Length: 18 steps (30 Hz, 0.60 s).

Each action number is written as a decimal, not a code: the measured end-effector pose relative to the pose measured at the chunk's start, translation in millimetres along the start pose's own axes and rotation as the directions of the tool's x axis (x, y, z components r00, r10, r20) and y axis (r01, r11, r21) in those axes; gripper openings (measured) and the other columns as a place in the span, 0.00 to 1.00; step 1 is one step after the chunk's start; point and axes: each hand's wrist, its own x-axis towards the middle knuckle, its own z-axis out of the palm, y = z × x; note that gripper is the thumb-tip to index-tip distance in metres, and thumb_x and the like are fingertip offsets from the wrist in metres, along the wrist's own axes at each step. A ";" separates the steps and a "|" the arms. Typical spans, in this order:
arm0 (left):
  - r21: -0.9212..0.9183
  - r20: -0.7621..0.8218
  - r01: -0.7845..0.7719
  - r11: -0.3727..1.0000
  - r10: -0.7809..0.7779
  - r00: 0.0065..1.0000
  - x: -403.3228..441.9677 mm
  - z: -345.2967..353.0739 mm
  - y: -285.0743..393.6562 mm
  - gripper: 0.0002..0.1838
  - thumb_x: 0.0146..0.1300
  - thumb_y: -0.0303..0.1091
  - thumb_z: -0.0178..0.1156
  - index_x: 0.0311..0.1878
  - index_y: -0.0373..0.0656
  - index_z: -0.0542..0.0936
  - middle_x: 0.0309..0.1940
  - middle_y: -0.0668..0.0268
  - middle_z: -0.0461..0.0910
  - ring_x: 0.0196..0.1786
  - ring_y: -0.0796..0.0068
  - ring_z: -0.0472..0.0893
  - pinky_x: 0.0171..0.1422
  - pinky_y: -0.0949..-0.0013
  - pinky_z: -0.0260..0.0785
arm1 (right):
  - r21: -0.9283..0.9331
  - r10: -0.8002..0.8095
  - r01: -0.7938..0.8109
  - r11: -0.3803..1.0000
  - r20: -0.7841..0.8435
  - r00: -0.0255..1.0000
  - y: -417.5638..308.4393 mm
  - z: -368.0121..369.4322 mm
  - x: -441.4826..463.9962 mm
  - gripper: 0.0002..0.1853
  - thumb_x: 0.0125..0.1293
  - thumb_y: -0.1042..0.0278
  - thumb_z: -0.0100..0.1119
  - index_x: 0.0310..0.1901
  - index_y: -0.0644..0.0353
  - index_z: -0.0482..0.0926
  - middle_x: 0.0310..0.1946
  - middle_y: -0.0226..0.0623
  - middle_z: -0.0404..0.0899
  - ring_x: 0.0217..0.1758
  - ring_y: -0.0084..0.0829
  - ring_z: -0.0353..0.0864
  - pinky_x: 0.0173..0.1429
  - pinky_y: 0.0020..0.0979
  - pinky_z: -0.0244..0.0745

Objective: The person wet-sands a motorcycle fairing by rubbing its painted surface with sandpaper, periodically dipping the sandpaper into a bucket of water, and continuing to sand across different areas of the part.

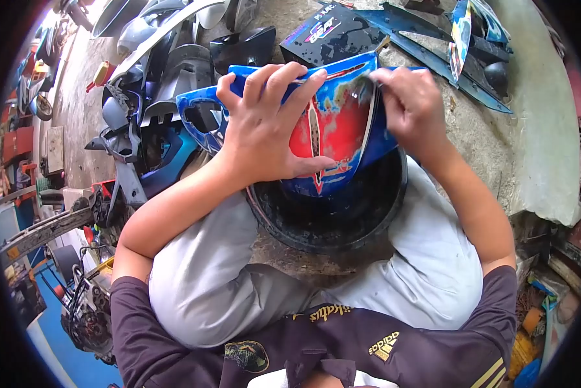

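Note:
A blue and red fairing panel with worn, patchy paint lies over a round black basin between the person's knees. My left hand is spread across the panel's left part, fingers apart, with the thumb low on the red area. At the panel's upper right edge, my right hand is bent with its fingers drawn together. Whatever those fingers hold is too hidden and blurred to make out.
Dark and grey fairing parts are piled at the left. A black panel with lettering lies beyond the basin, and long blue panels are at the upper right. An engine stands at the lower left.

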 end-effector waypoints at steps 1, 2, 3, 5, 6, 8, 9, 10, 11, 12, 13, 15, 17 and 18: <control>-0.008 -0.001 0.002 1.000 -0.002 1.000 -2.2 1.2 0.9 0.66 0.43 0.87 0.75 0.82 0.56 0.78 0.75 0.64 0.72 0.80 0.57 0.66 0.83 0.36 0.39 | 0.050 -0.036 0.035 0.998 0.024 0.999 -4.0 0.3 -3.3 0.16 0.64 0.79 0.68 0.53 0.54 0.88 0.35 0.35 0.86 0.39 0.40 0.87 0.52 0.44 0.75; -0.014 -0.006 0.000 1.000 0.000 1.000 -3.9 3.1 1.1 0.65 0.44 0.87 0.75 0.82 0.56 0.78 0.75 0.64 0.72 0.80 0.57 0.66 0.83 0.36 0.39 | 0.096 -0.074 0.069 0.993 0.042 0.996 -13.3 -0.8 -7.0 0.16 0.64 0.78 0.68 0.53 0.53 0.88 0.36 0.36 0.86 0.39 0.41 0.87 0.52 0.45 0.75; -0.019 -0.013 -0.006 1.000 0.006 1.000 -4.1 4.4 1.0 0.65 0.44 0.87 0.75 0.82 0.56 0.78 0.75 0.64 0.72 0.80 0.57 0.66 0.83 0.36 0.38 | 0.140 -0.111 0.102 0.985 0.056 0.992 -23.2 -1.8 -9.1 0.15 0.65 0.78 0.68 0.53 0.53 0.88 0.37 0.36 0.87 0.40 0.41 0.88 0.52 0.45 0.75; -0.009 -0.021 -0.012 1.000 0.012 1.000 -2.7 4.1 0.2 0.65 0.44 0.86 0.75 0.82 0.56 0.78 0.75 0.64 0.72 0.80 0.57 0.66 0.83 0.36 0.38 | 0.125 -0.114 0.101 0.987 0.097 0.989 -24.9 2.4 -12.4 0.14 0.66 0.77 0.68 0.52 0.54 0.88 0.37 0.36 0.87 0.40 0.42 0.88 0.53 0.45 0.75; -0.007 -0.015 -0.009 1.000 0.009 1.000 -1.5 2.1 0.3 0.65 0.44 0.86 0.75 0.82 0.56 0.78 0.75 0.64 0.72 0.80 0.57 0.66 0.83 0.36 0.39 | 0.080 -0.068 0.060 0.995 0.096 0.993 -16.0 -0.2 -5.7 0.14 0.65 0.76 0.68 0.52 0.55 0.88 0.37 0.36 0.87 0.40 0.42 0.88 0.53 0.45 0.75; -0.002 -0.009 -0.005 1.000 0.005 1.000 -1.2 1.7 1.9 0.65 0.43 0.86 0.76 0.82 0.55 0.79 0.75 0.63 0.72 0.80 0.57 0.66 0.83 0.36 0.39 | 0.010 -0.016 0.015 1.000 0.030 0.999 -0.6 0.1 8.1 0.14 0.65 0.76 0.68 0.52 0.56 0.87 0.37 0.36 0.86 0.39 0.41 0.87 0.53 0.45 0.75; -0.012 -0.008 0.002 1.000 -0.002 1.000 -2.3 2.1 2.9 0.65 0.43 0.86 0.76 0.82 0.56 0.79 0.75 0.63 0.72 0.80 0.57 0.66 0.83 0.36 0.40 | 0.054 -0.059 0.056 0.997 0.051 0.997 -6.6 0.2 6.6 0.14 0.65 0.76 0.68 0.52 0.55 0.87 0.37 0.36 0.86 0.40 0.42 0.87 0.52 0.46 0.74; -0.018 -0.011 0.003 1.000 -0.003 1.000 -2.5 2.7 2.7 0.65 0.43 0.86 0.76 0.82 0.56 0.79 0.75 0.63 0.72 0.80 0.58 0.66 0.83 0.36 0.40 | 0.094 -0.105 0.099 0.991 0.063 0.992 -18.2 1.1 4.3 0.14 0.65 0.76 0.69 0.52 0.55 0.88 0.37 0.36 0.86 0.40 0.42 0.88 0.51 0.46 0.74; -0.023 -0.015 0.001 1.000 -0.002 1.000 -2.7 3.1 2.0 0.65 0.43 0.86 0.76 0.82 0.56 0.79 0.75 0.63 0.72 0.80 0.58 0.66 0.83 0.36 0.40 | 0.132 -0.150 0.140 0.981 0.072 0.986 -28.4 2.0 0.7 0.14 0.65 0.76 0.69 0.52 0.54 0.88 0.37 0.37 0.87 0.40 0.42 0.88 0.50 0.46 0.73; -0.017 -0.035 -0.015 1.000 0.014 0.999 -3.4 4.0 1.9 0.66 0.42 0.85 0.77 0.81 0.53 0.78 0.75 0.63 0.73 0.80 0.57 0.67 0.83 0.36 0.40 | 0.144 -0.163 0.152 0.978 0.064 0.985 -34.0 4.4 -4.5 0.15 0.65 0.77 0.68 0.52 0.53 0.88 0.37 0.35 0.87 0.40 0.41 0.88 0.49 0.45 0.73; -0.055 -0.059 -0.013 0.998 0.010 0.998 -1.7 4.7 -0.9 0.65 0.42 0.84 0.78 0.80 0.53 0.78 0.75 0.64 0.73 0.80 0.58 0.67 0.81 0.33 0.41 | 0.097 -0.127 0.121 0.988 0.058 0.990 -27.3 2.7 -1.1 0.15 0.64 0.77 0.69 0.53 0.54 0.87 0.37 0.35 0.86 0.40 0.40 0.88 0.50 0.44 0.73; -0.146 -0.090 -0.001 0.989 -0.013 0.996 -1.7 8.9 -5.2 0.63 0.41 0.83 0.79 0.78 0.52 0.77 0.75 0.66 0.73 0.80 0.59 0.67 0.78 0.28 0.42 | 0.014 -0.045 0.045 0.999 0.059 0.997 -3.8 -1.5 2.7 0.16 0.64 0.76 0.69 0.53 0.54 0.86 0.37 0.33 0.85 0.39 0.38 0.87 0.50 0.43 0.74; -0.139 -0.116 -0.023 0.990 0.007 0.993 -3.9 11.1 -5.8 0.62 0.42 0.81 0.80 0.75 0.48 0.78 0.75 0.64 0.74 0.80 0.56 0.69 0.80 0.31 0.41 | 0.056 -0.061 0.058 0.997 0.046 0.997 -4.4 3.0 -1.4 0.16 0.64 0.77 0.69 0.53 0.53 0.87 0.36 0.33 0.85 0.39 0.39 0.88 0.50 0.43 0.73; -0.122 -0.114 -0.033 0.992 0.019 0.993 -6.1 10.7 -4.3 0.63 0.42 0.81 0.81 0.75 0.47 0.77 0.75 0.62 0.74 0.79 0.55 0.69 0.82 0.34 0.42 | 0.105 -0.103 0.095 0.990 0.077 0.992 -21.7 0.0 -4.1 0.16 0.64 0.77 0.69 0.53 0.53 0.88 0.36 0.34 0.86 0.39 0.40 0.88 0.49 0.43 0.73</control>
